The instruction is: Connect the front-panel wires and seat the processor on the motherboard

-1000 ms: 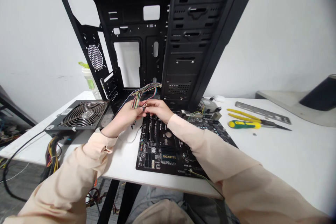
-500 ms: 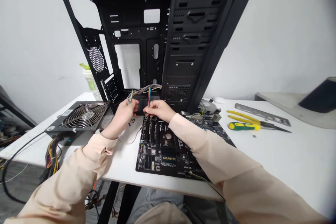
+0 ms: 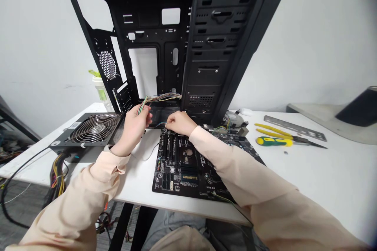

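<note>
My left hand is closed around a bundle of thin coloured wires, which runs from the drive-bay side of the black computer case. Green and white strands loop over its fingers. My right hand is pinched just above the far edge of the motherboard. A thin bluish wire leads to its fingertips; the wire's end is hidden by the fingers. The motherboard, marked GIGABYTE, lies flat on the white table in front of the open case.
On the left lies a power supply with its cable bundle hanging over the edge. A bottle stands behind it. To the right are yellow-handled pliers, a green-yellow screwdriver and a metal I/O plate.
My left hand has moved slightly left and up with the wires. The upright red, white and dark strands at my right fingertips no longer show; a thin bluish wire does.
</note>
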